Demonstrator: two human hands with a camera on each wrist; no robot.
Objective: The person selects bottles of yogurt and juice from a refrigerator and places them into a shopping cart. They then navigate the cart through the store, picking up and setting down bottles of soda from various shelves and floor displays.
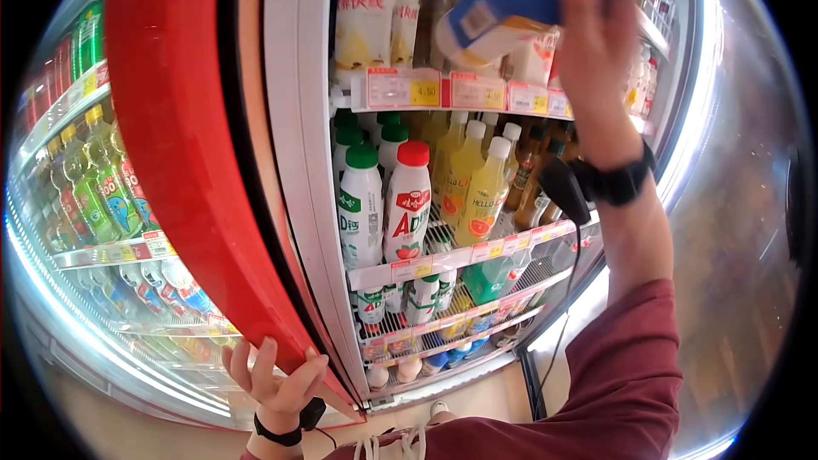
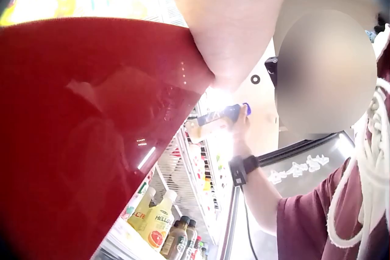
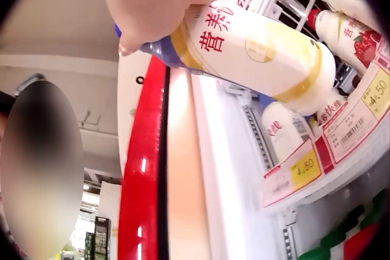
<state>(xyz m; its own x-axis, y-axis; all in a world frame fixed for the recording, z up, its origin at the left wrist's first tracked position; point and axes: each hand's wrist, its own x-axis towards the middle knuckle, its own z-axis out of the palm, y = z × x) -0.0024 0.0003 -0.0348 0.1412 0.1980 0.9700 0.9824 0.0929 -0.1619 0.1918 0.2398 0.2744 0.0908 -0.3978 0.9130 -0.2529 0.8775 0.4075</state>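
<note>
My right hand [image 1: 596, 43] holds a milk drink bottle [image 3: 253, 53] by its blue-capped upper end. Pale yellow and white, with red lettering and a blue band, the bottle is tilted in front of the upper shelf. Similar bottles [image 1: 366, 13] stand at that shelf's left end. Low down, my left hand [image 1: 277, 388] grips the edge of the red cooler door [image 1: 183, 119], which stands swung out from the cabinet. In the left wrist view the door [image 2: 91, 126] covers much of the scene, and the left fingers are hidden.
Below the upper price strip [image 1: 452, 92], the middle shelf carries white bottles [image 1: 407, 213] with red or green caps and yellow juice bottles [image 1: 483, 196]. Lower racks hold more drinks. Another lit cooler with bottles [image 1: 102, 175] lies beyond the door. A cable [image 1: 558, 341] hangs from the right wrist.
</note>
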